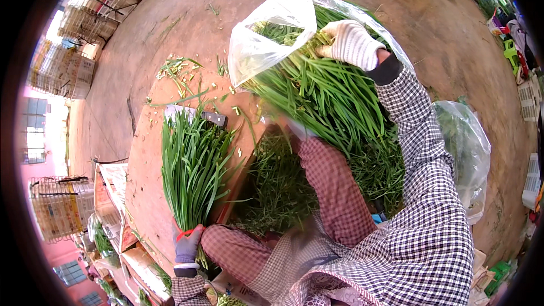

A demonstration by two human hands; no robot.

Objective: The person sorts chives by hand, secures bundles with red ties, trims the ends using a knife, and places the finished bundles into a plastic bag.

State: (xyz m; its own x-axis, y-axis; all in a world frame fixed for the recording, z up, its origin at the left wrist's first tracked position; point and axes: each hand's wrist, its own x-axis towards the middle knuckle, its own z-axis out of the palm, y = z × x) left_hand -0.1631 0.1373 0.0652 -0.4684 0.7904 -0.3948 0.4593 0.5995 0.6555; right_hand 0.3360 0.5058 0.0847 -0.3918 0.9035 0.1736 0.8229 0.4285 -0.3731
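Green bunch [195, 164] lies gathered on the counter [146, 158], its narrow end closed in the left hand [188, 245]; the right hand [351, 45] has fingers curled around stalks [303, 71] in the plastic bag [252, 54], where plenty remains loose, so the work looks only partly done

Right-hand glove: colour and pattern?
The right-hand glove is whitish with thin darker stripes; it shows in the head view.
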